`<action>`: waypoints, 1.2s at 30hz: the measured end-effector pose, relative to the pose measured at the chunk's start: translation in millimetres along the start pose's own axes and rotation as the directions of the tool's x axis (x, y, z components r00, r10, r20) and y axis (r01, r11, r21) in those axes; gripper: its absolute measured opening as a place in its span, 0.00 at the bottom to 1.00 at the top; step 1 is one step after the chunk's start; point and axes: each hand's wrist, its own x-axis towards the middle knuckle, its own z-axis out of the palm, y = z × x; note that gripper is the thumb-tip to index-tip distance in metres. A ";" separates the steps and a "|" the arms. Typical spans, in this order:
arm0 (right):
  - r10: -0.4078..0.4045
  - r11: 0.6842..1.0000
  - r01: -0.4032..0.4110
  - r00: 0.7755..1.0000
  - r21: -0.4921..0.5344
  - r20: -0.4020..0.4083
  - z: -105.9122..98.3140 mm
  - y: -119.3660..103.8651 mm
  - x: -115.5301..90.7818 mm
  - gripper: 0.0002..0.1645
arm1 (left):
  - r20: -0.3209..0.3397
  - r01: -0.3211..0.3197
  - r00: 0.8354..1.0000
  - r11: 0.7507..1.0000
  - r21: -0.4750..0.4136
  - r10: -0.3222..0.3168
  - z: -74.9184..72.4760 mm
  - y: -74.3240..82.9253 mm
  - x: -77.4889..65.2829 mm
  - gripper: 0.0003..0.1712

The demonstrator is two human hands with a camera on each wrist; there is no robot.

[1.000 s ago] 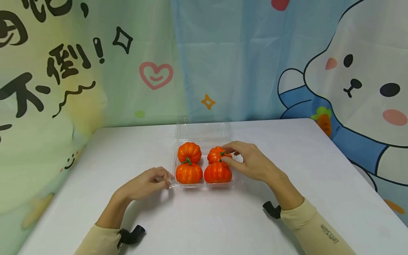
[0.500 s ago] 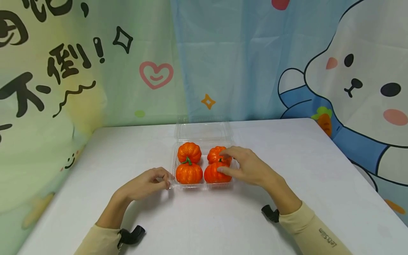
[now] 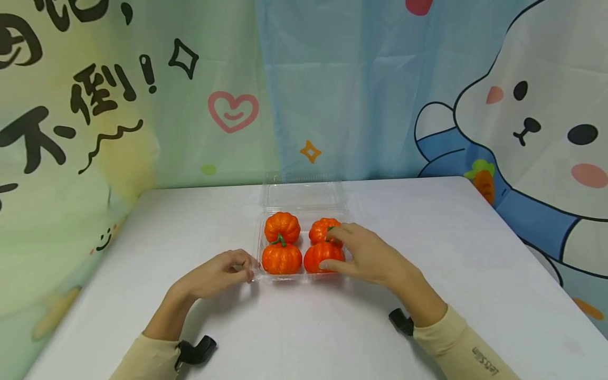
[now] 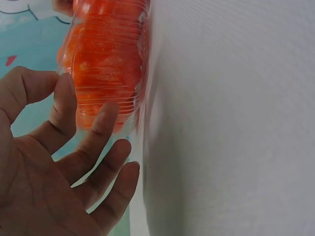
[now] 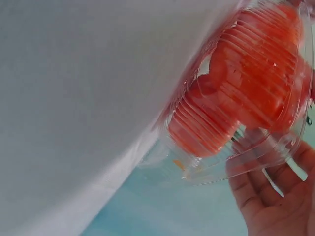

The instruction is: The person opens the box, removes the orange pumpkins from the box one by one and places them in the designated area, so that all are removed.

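A clear plastic clamshell box [image 3: 304, 277] sits on the table with its lid raised at the back. Inside stand two pairs of small orange pumpkins: back left [image 3: 282, 227], front left [image 3: 282, 258], back right [image 3: 319, 230] and front right [image 3: 314, 257]. My left hand [image 3: 222, 272] pinches the box's front left rim between thumb and index finger; its other fingers spread beside the wall in the left wrist view. My right hand [image 3: 368, 253] spans the front right pumpkin, thumb at its front and fingers behind it. In the right wrist view, those fingers show partly through the clear wall.
A white cloth covers the table [image 3: 304, 338]. The transparent lid [image 3: 304, 195] stands behind the pumpkins, near the table's back edge. A printed curtain [image 3: 351, 105] hangs behind. Black wrist cameras [image 3: 197, 350] sit at both cuffs.
My right hand has left the back right pumpkin's stem and come forward and down onto the front right pumpkin, its thumb lowering across the front. My left hand has stayed at the rim.
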 end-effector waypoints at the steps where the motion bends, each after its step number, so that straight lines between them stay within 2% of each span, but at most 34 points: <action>1: -0.011 1.000 0.011 1.000 -0.024 -0.005 0.7 -1.2 0.0 0.32 | 0.000 0.003 1.000 1.000 0.002 -0.003 -0.1 0.1 -0.2 0.07; 6: -0.057 0.991 0.052 0.998 -0.120 -0.037 4.1 -6.4 0.7 0.33 | -0.001 -0.001 1.000 1.000 0.009 0.001 -0.8 0.9 -0.3 0.08; 11: -0.025 0.994 0.023 0.999 -0.103 -0.023 3.4 -8.5 0.1 0.32 | 0.000 -0.004 1.000 1.000 0.021 0.004 -1.1 2.1 0.4 0.09; 22: 0.028 0.995 -0.029 0.999 0.094 0.015 -5.5 -4.7 -0.2 0.28 | -0.005 0.012 1.000 1.000 0.026 -0.012 -0.4 4.1 -1.1 0.08; 30: 0.044 0.955 -0.046 0.999 0.293 0.014 -15.3 0.2 -2.8 0.27 | -0.009 0.021 1.000 0.999 0.030 -0.021 -0.7 4.6 -2.5 0.07; 36: 0.035 0.926 -0.036 0.999 0.376 0.008 -18.0 6.3 -3.0 0.27 | -0.005 0.020 1.000 1.000 0.019 -0.020 0.3 4.6 -1.7 0.06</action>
